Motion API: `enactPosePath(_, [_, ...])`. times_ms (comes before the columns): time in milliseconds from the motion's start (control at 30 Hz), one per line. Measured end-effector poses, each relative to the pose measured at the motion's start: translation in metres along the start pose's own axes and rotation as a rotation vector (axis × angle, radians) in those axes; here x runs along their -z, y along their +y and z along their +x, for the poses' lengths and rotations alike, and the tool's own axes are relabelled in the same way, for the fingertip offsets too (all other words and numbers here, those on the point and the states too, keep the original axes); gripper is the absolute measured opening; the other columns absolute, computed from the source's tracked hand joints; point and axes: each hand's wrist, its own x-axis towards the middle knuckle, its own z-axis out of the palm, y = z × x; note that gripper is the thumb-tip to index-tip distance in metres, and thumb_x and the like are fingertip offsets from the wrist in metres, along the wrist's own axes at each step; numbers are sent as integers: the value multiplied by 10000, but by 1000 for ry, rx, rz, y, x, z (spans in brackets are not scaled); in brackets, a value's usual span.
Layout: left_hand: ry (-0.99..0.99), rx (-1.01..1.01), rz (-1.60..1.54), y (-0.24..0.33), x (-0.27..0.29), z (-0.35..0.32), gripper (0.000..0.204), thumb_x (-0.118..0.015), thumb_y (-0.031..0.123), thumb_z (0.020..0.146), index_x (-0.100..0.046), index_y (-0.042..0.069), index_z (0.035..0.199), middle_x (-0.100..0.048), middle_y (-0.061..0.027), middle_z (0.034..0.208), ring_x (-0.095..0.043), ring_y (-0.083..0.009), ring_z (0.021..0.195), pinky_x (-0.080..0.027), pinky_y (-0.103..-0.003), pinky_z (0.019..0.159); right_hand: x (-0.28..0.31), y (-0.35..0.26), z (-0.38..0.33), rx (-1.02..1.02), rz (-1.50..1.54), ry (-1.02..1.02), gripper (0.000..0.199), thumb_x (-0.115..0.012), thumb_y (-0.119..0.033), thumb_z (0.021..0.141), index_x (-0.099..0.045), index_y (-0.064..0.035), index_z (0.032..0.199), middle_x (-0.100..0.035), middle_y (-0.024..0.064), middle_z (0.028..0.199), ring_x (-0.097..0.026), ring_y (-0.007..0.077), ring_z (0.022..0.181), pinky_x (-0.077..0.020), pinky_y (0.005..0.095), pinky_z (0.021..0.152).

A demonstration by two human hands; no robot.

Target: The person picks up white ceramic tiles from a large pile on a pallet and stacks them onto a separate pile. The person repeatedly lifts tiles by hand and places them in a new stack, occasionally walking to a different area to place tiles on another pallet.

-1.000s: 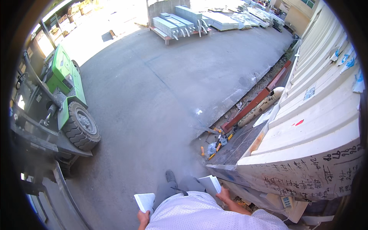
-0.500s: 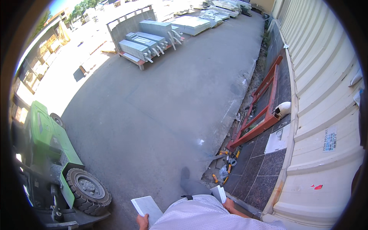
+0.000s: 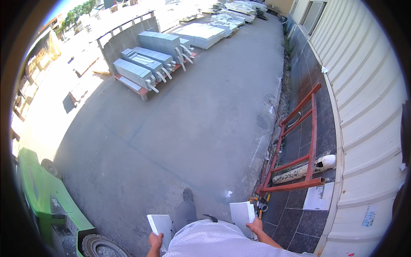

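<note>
My left hand [image 3: 155,241] grips a flat white slab [image 3: 161,225] by its near edge, low at the left of my body. A second white slab [image 3: 242,215] of the same kind is held in my right hand [image 3: 257,225], at my right side. Both slabs tilt up away from me. My leg and dark shoe [image 3: 187,196] step onto the grey concrete yard [image 3: 188,124] between them. My white mesh shirt hides the wrists.
A green forklift [image 3: 51,205] with a black tyre [image 3: 99,246] stands close at my left. A red metal frame [image 3: 299,141] lies on dark tiles at the right, beside a cream corrugated wall [image 3: 364,107]. Stacked grey panels [image 3: 145,64] rest farther ahead.
The view has swung left and forward along the yard. The forklift has slid to the lower left edge and the stacked boards on my right have gone from sight. Both hands still carry the slabs.
</note>
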Motion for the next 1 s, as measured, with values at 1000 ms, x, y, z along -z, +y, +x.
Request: enactPosePath(1000, [-149,-234,239,802,111,547,549,-734,400,706,-661,-78,966,-687,-283,920,-677,-422,886,-544,-460,801,294,-505,646,-268,135,67,690,-816,-370,612,-610,91,1082,-675,297,1015,-669,418,960,-529,450,865])
